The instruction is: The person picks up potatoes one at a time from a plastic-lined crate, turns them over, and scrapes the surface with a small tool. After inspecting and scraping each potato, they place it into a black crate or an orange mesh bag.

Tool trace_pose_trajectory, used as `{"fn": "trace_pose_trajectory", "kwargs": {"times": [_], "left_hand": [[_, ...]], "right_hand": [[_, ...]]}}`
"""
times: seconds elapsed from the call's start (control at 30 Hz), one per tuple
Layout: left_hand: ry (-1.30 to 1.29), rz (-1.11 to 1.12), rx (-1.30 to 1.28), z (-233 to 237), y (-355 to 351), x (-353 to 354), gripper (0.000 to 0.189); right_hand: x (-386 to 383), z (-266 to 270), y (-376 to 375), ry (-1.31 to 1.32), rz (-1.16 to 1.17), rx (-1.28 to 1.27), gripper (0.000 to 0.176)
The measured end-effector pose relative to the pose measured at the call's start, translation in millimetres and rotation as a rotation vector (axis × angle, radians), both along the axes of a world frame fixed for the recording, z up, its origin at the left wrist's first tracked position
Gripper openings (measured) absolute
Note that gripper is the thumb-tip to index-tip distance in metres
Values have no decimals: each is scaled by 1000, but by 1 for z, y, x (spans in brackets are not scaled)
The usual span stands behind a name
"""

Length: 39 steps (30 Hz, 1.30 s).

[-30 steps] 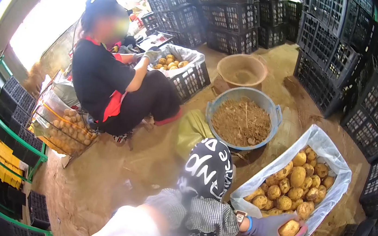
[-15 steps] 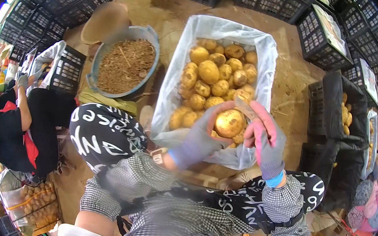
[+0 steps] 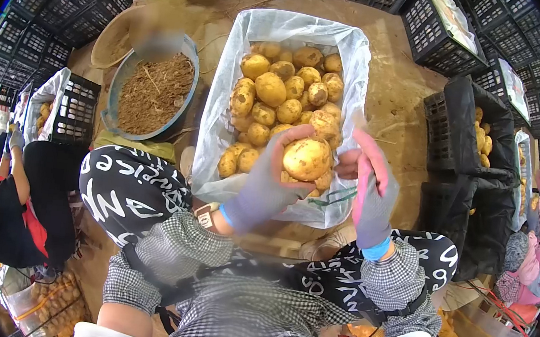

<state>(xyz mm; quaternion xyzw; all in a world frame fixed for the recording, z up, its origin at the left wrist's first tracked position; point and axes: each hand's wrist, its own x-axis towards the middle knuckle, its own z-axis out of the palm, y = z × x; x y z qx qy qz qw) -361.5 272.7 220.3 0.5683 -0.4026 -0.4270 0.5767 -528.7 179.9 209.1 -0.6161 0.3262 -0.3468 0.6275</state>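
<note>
The place looked like a produce-packing shed. Around a rectangular bin lined with translucent white plastic [image 3: 217, 116], holding round, soil-smeared yellow potatoes [image 3: 270, 89], spread a dusty brown floor [image 3: 397, 106]. Slatted black plastic crates [image 3: 44, 16] stood stacked well to the bin's left, and between sat a round blue tub [image 3: 192, 83] of brown soil [image 3: 151, 98].

Wearer's hands [image 3: 261, 187]: two; held potato [image 3: 306, 159]: one; round tubs [image 3: 194, 83]: two; wristwatch [image 3: 204, 217]: one; black-lined crates [image 3: 445, 142]: two.

White letters [image 3: 121, 202], wording unclear, mark black trousers [image 3: 138, 187].
</note>
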Motion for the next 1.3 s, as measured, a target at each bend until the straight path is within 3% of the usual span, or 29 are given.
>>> {"fn": "trace_pose_trajectory", "kwargs": {"times": [0.07,0.1,0.2,0.23,0.33,0.47,0.57,0.67,0.8,0.83,1.03,1.2,1.3], "left_hand": [[-228,-17,-71,-2,2,2,84],[-341,-42,-123,-1,3,3,86],[-479,-50,-178,6,2,-5,88],[-491,-39,-178,8,3,-8,89],[-494,-106,-124,1,5,-5,92],[-458,-194,-46,2,7,-6,90],[-409,-285,-1,3,7,-9,89],[-396,-346,-48,10,6,-10,87],[-199,-202,-3,3,6,-10,83],[-177,-178,14,4,7,-8,82],[-399,-188,-124,-1,10,-6,73],[38,-227,111,13,10,-1,66],[43,-193,4,8,2,-4,64]], "right_hand": [[8,22,2,61,37,153,50],[6,31,6,22,135,418,54],[12,32,14,-102,273,356,61],[14,29,16,-94,257,444,70],[8,17,10,198,193,-320,77],[3,7,13,226,167,-398,72],[-2,8,12,274,148,-357,56],[-7,5,0,183,61,50,42],[-6,15,6,191,156,-55,42],[-2,34,14,92,85,390,47],[-8,37,20,-6,74,428,54],[-11,32,25,-71,202,489,70],[-10,35,27,-134,165,495,74]]}}
